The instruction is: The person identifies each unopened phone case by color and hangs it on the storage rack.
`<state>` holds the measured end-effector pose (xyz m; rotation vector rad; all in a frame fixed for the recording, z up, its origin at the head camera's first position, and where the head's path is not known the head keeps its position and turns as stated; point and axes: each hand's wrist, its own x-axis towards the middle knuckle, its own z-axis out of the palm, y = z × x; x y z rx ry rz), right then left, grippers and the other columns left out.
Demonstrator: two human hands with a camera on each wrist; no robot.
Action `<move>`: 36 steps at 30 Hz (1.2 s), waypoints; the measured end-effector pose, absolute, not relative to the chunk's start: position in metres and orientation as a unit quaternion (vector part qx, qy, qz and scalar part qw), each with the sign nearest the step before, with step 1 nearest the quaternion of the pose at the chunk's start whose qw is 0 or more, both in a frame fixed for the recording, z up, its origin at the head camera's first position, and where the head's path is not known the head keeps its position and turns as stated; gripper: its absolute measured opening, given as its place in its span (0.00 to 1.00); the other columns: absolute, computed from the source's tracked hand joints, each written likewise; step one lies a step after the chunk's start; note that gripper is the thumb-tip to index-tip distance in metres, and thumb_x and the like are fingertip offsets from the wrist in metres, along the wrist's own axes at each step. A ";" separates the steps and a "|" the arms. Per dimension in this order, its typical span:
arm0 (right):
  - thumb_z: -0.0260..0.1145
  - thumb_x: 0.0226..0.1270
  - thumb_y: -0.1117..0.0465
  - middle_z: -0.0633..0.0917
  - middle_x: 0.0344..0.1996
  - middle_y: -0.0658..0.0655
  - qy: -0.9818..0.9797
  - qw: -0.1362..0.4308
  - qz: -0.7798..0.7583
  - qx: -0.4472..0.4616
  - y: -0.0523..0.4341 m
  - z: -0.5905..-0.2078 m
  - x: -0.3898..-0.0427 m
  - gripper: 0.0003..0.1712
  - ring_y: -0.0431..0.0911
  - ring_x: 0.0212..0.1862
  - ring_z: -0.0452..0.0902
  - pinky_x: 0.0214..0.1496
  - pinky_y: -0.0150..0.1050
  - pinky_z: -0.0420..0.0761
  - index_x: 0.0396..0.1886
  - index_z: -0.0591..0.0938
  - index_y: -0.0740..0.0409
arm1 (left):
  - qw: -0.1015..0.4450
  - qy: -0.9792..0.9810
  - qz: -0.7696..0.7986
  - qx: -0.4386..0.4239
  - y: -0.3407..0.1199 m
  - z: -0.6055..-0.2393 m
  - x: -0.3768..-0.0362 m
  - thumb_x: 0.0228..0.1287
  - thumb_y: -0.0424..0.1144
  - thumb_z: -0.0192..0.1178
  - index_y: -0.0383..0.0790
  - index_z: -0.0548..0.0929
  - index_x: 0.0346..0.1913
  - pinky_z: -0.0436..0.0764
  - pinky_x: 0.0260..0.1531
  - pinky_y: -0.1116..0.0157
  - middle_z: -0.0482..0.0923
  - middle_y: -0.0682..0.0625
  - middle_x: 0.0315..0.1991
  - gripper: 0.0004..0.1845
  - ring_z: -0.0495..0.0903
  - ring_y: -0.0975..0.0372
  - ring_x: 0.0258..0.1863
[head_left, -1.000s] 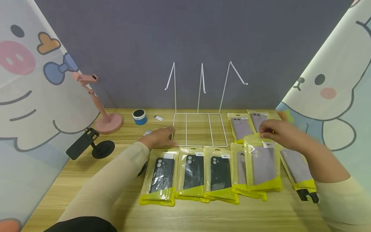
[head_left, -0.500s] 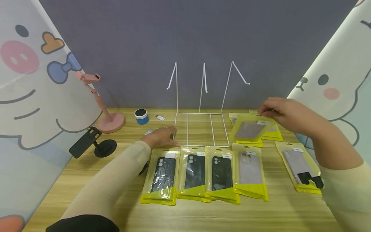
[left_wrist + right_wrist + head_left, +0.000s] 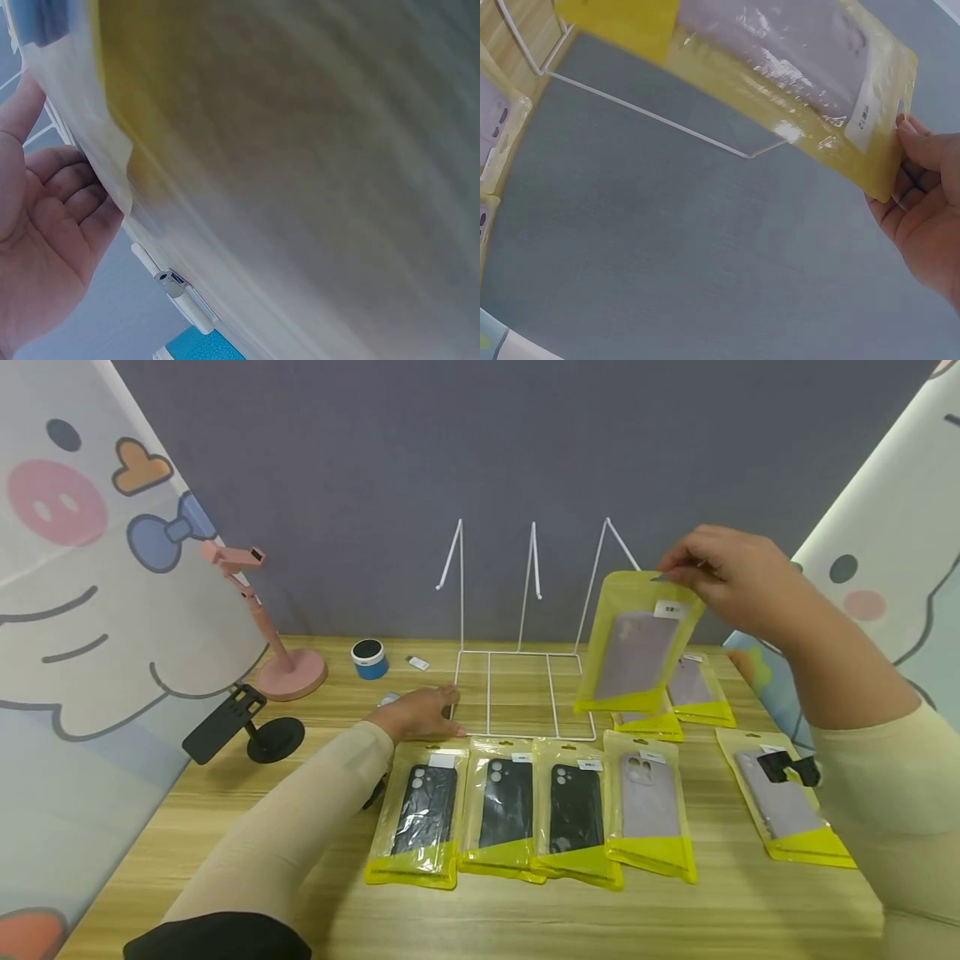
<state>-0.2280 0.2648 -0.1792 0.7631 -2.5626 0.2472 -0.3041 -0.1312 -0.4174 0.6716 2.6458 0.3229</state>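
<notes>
My right hand (image 3: 712, 568) pinches the top edge of a yellow packet with a lilac phone case (image 3: 637, 643) and holds it up beside the right hook of the white wire rack (image 3: 525, 652). In the right wrist view the same packet (image 3: 795, 82) hangs from my fingertips (image 3: 911, 154) in front of a rack wire. My left hand (image 3: 416, 714) lies flat on the wooden table (image 3: 225, 827) at the rack's front left corner, fingers relaxed. In the left wrist view the left hand (image 3: 41, 225) has its fingers against the table.
Three black-case packets (image 3: 502, 806) and a lilac one (image 3: 648, 797) lie in a row in front. More lilac packets (image 3: 690, 689) (image 3: 783, 797) lie right. A pink stand (image 3: 288, 672), a black phone holder (image 3: 240, 731) and a blue tin (image 3: 369, 658) sit left.
My right hand lifted the lilac-case packet off the row on the table and raised it up toward the rack's right hook. My left hand stayed by the rack's corner.
</notes>
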 end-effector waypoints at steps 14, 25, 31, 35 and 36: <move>0.55 0.77 0.61 0.82 0.46 0.59 -0.951 0.138 0.105 0.254 0.262 -0.184 -0.268 0.11 0.53 0.46 0.77 0.47 0.52 0.74 0.48 0.81 0.58 | 0.194 0.946 0.113 0.236 -0.127 -0.416 -0.300 0.61 0.66 0.59 0.43 0.53 0.78 0.51 0.76 0.53 0.44 0.46 0.80 0.50 0.47 0.50 0.78; 0.50 0.79 0.57 0.81 0.50 0.64 -0.965 0.082 0.133 0.213 0.264 -0.183 -0.300 0.15 0.58 0.52 0.75 0.50 0.56 0.74 0.54 0.77 0.60 | 0.198 0.946 0.112 0.232 -0.124 -0.414 -0.296 0.62 0.66 0.59 0.43 0.53 0.78 0.50 0.76 0.53 0.43 0.47 0.80 0.50 0.46 0.51 0.78; 0.49 0.79 0.50 0.79 0.51 0.65 -0.970 0.074 0.151 0.176 0.267 -0.183 -0.315 0.21 0.60 0.52 0.73 0.51 0.58 0.71 0.55 0.76 0.61 | 0.198 0.946 0.115 0.228 -0.122 -0.414 -0.295 0.61 0.67 0.59 0.45 0.53 0.78 0.50 0.76 0.52 0.43 0.48 0.80 0.51 0.46 0.50 0.78; 0.48 0.78 0.43 0.79 0.48 0.65 -0.977 0.077 0.136 0.147 0.271 -0.183 -0.324 0.28 0.59 0.47 0.73 0.44 0.55 0.71 0.55 0.76 0.62 | 0.198 0.947 0.111 0.228 -0.121 -0.414 -0.293 0.61 0.67 0.59 0.45 0.53 0.78 0.50 0.76 0.52 0.42 0.49 0.80 0.51 0.46 0.51 0.78; 0.48 0.77 0.41 0.79 0.46 0.65 -0.979 0.079 0.127 0.140 0.271 -0.183 -0.326 0.30 0.59 0.45 0.72 0.42 0.54 0.71 0.55 0.76 0.62 | 0.197 0.947 0.111 0.228 -0.121 -0.414 -0.293 0.61 0.67 0.59 0.45 0.53 0.78 0.50 0.76 0.52 0.42 0.49 0.80 0.51 0.46 0.51 0.78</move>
